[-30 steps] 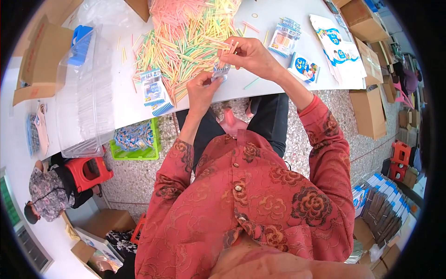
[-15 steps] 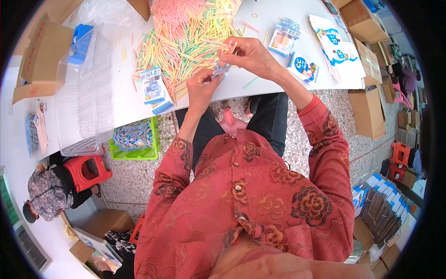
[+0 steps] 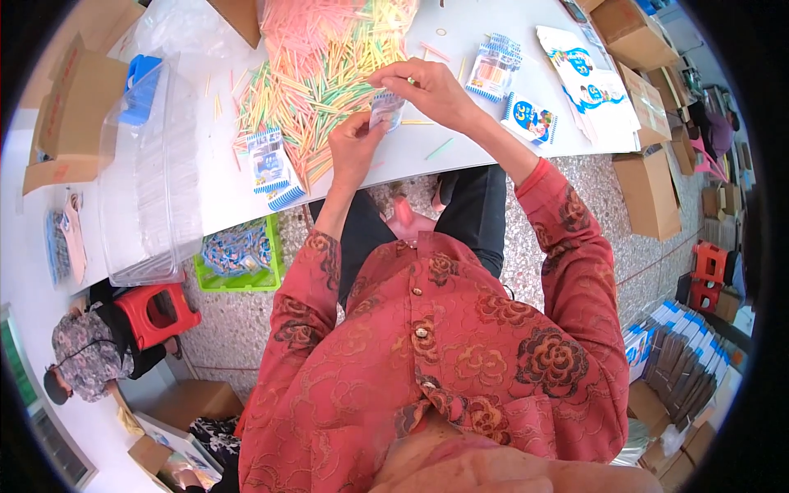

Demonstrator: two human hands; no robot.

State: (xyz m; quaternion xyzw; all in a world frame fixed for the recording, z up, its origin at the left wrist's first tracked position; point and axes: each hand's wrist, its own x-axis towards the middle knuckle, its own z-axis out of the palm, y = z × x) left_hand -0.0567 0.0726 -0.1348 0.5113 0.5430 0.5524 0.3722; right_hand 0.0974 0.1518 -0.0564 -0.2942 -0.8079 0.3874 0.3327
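A small clear packet point(image 3: 386, 112) with blue-and-white print is pinched between the thumb and fingers of my left hand point(image 3: 353, 149). My right hand point(image 3: 436, 94) hovers just above the packet's upper end, its thumb and index finger stretched toward the heap, with no stick visible between them. Beyond both hands lies a big heap of thin pastel sticks point(image 3: 316, 103) in pink, yellow and green, spilling from a clear plastic bag point(image 3: 329, 20). Left of the heap, filled packets point(image 3: 269, 164) overlap near the table edge.
More packets point(image 3: 496, 67) and one printed packet point(image 3: 528, 120) lie to the right, beside flat white printed pouches point(image 3: 585, 78). A clear plastic bin point(image 3: 144, 181) and an open carton point(image 3: 78, 115) stand left. Below the table is a green crate point(image 3: 238, 283). A person point(image 3: 90, 349) sits at lower left.
My right hand has moved slightly left, and the sticks it held no longer show in its fingers. The packet in my left hand now stands more upright.
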